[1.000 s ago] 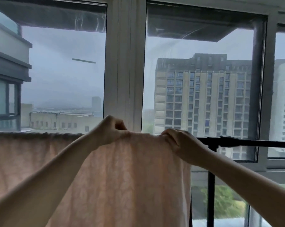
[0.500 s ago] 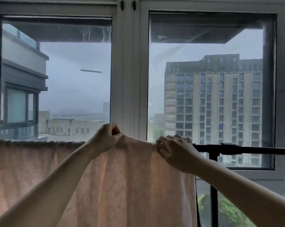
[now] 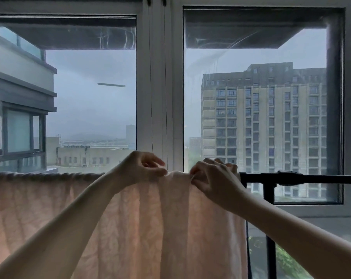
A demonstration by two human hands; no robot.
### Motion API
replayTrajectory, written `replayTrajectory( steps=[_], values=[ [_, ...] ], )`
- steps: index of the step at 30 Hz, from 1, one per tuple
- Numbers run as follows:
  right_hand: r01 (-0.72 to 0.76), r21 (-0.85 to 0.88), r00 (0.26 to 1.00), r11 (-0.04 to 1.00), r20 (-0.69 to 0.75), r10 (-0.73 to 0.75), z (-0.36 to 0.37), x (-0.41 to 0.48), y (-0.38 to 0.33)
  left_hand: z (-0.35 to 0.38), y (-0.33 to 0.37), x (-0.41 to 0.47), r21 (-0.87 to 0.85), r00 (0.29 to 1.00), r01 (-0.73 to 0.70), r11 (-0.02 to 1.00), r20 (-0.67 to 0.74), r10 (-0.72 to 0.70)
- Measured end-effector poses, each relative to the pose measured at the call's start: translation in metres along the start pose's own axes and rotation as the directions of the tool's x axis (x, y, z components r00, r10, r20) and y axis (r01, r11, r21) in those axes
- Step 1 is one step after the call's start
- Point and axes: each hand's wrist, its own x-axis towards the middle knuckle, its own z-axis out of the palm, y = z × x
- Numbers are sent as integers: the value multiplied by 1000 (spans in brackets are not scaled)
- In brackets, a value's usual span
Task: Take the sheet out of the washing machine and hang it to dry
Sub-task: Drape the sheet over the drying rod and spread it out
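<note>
Head view faces forward, close behind the rail [image 3: 303,177], toward the window [image 3: 158,87].

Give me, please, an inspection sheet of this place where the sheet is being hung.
Surface: black rail of a drying rack, bare on its right part.
Job's things: pink sheet draped over the rail, bunched at the top.
Clutter: nothing seen.
Grips: left hand and right hand both pinch the sheet's top edge.
Cables: nothing seen.
Surroundings: white-framed window, grey sky, tall building outside.
</note>
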Motion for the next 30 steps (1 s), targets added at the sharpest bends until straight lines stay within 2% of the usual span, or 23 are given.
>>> replayTrajectory(
  steps=[2,6,12,15,17,21,25,30],
  values=[
    [23,59,1000,998,-10,-22,1,2,0,-2,-1,-1,49,1000,-24,999,11,24],
    [13,96,1000,995,-26,-10,-5,6,6,1,-3,2,73,997,-14,997,-78,19],
    [-127,76,990,989,-46,131,-23,-1,27,8,0,7,96,984,25,995,-179,-7],
    [-134,59,987,989,-82,139,-25,-4,24,10,7,5,71,998,14,997,-62,-9],
    [-95,78,994,992,-51,99,-26,-4,13,11,13,2,26,999,9,1000,50,-11],
    [5,47,1000,999,0,-5,-22,-2,-6,17,15,1,125,990,-67,990,132,51],
    [22,87,1000,996,-1,-22,-13,0,-3,14,13,0,120,995,-101,988,22,99],
    [22,62,1000,998,9,-22,-13,1,4,7,8,-1,87,996,-35,996,-76,42]
  ],
)
